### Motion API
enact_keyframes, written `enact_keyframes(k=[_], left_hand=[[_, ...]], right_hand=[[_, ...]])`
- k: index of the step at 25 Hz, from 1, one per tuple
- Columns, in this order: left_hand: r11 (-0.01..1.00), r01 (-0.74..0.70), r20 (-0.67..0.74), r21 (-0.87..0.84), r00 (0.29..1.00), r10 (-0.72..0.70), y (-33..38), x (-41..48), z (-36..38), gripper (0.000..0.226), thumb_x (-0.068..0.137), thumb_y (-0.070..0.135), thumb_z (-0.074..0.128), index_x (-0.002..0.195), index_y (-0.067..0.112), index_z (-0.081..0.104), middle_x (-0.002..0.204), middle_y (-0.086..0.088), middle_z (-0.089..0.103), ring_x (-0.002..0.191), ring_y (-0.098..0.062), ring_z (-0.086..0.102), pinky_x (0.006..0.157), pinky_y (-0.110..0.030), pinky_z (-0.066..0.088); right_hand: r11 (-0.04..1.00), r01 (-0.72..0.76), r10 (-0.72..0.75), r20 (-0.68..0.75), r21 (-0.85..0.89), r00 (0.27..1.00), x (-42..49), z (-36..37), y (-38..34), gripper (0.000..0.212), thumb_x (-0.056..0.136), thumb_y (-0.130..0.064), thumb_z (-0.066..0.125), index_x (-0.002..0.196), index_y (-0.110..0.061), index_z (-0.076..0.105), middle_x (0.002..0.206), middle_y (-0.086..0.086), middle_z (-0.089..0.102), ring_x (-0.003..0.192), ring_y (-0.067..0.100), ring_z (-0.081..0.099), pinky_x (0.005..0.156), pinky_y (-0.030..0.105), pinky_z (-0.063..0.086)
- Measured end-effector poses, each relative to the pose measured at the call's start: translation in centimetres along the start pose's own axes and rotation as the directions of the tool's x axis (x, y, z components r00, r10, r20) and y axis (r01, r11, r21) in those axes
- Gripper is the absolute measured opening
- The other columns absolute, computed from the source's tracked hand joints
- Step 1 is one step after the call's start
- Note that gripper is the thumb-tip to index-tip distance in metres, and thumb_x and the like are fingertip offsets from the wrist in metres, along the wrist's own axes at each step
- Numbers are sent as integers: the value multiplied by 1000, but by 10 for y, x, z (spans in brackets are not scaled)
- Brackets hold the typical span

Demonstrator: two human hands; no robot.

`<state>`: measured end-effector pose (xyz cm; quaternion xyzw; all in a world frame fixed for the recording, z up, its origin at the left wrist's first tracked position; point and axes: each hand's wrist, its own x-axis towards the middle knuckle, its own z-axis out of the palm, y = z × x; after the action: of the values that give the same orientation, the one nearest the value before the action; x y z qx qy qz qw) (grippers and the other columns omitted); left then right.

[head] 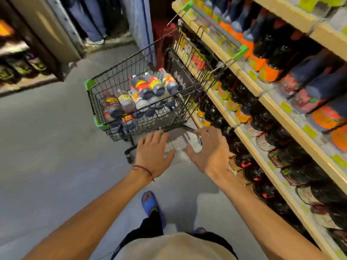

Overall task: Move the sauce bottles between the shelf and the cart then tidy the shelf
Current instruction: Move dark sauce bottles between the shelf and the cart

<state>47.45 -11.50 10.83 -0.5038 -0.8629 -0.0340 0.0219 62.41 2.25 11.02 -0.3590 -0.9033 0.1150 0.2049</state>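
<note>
Your left hand (152, 156) and right hand (208, 151) both hang in front of you, fingers (161, 136) apart and relaxed and holding nothing, just short of the near end of the black wire shopping cart with green plastic corner guards (120, 79), which stands at your 12 o'clock on the grey floor (47, 147). The sauce bottles with dark contents and red-and-yellow labels (144, 87) lie on their sides in the basket, heaped in two loose layers with caps mostly pointing away from you. The beige multi-tier shelf (249, 147) runs along your right from about 1 to 4 o'clock, touching or nearly touching the cart's right side, and is packed with rows of dark sauce bottles with bright labels (293, 156). The step looks like a reach into the cart for bottles to carry to the shelf, though you might be about to shift the cart. To do it well, take the top layer first, at about 1 o'clock in the basket, so nothing rolls. Close each hand round one bottle's body rather than its neck. Lift clear of the wire rim before swinging towards 3 o'clock. Blur hides whether any shelf row has a gap, so look before you commit. Set each bottle upright, label outwards.
</note>
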Motion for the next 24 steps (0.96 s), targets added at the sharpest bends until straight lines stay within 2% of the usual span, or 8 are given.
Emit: enact_keyframes(k=[3,8,11,18,21,24], left_hand=[[996,90,-5,-17,996,-90,-67,16,6,62,89,59,36,134,19,49,133,-2,51,118,-27,50,95,-45,43],[985,172,-2,-30,985,-172,-156,46,13,63,88,60,37,135,19,48,133,-2,51,117,-28,49,93,-44,44],[975,217,14,-54,976,-217,-197,68,18,63,88,60,37,136,20,46,136,-2,49,120,-28,48,97,-45,43],[956,278,33,-90,960,-276,-259,143,39,54,89,59,40,129,23,47,126,0,50,113,-24,48,92,-43,44],[930,351,59,-111,936,-346,-284,187,51,49,90,57,41,124,23,48,123,0,50,111,-24,49,94,-44,45],[883,455,102,-111,889,-446,-305,236,64,47,89,57,42,122,23,48,122,0,51,111,-23,50,93,-42,45]], right_hand=[[995,15,-16,1,98,1000,40,37,-52,48,80,-48,66,112,-13,72,110,6,65,104,27,58,80,40,47],[992,104,-109,73,72,991,96,83,-117,51,82,-51,60,114,-13,70,110,5,63,104,30,60,85,43,50],[988,130,-139,119,77,983,126,104,-144,51,84,-52,58,115,-13,68,110,4,62,107,29,57,88,45,51],[985,146,-160,165,91,973,220,161,-168,48,81,-53,59,109,-15,69,104,4,63,102,29,59,84,44,51],[976,173,-196,196,129,961,273,196,-167,46,81,-52,59,107,-15,68,102,3,63,98,27,60,79,41,49],[969,211,-242,306,132,921,334,230,-160,46,81,-52,58,109,-17,68,106,0,63,98,24,59,76,37,47]])
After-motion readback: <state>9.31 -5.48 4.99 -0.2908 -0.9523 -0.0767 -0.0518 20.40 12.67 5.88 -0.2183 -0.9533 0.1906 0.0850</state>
